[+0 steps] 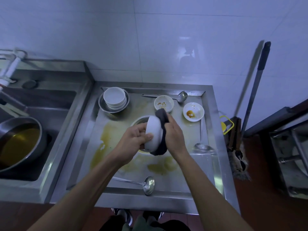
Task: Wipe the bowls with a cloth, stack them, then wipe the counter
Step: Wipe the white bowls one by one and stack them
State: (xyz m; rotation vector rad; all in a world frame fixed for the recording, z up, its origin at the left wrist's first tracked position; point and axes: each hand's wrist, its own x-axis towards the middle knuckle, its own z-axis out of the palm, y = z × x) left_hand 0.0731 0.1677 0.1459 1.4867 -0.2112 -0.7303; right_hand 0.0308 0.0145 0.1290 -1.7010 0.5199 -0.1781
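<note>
My left hand [135,139] grips a white bowl [153,130], tilted on its side above the middle of the steel counter [210,164]. My right hand [175,135] presses a dark grey cloth [162,117] into the bowl's open side; the cloth wraps over its rim and hangs below it. A stack of clean white bowls [114,98] stands in a metal dish at the back left. Two dirty white bowls sit at the back right, one with brown specks [163,103] and one with an orange sauce stain [193,111].
Yellow spills [106,135] smear the counter around a round hole under the held bowl. Ladles lie at the back [181,96], right [201,146] and front [148,185]. A sink with a pan of yellow liquid [18,142] is left. A broom [240,147] leans at the right.
</note>
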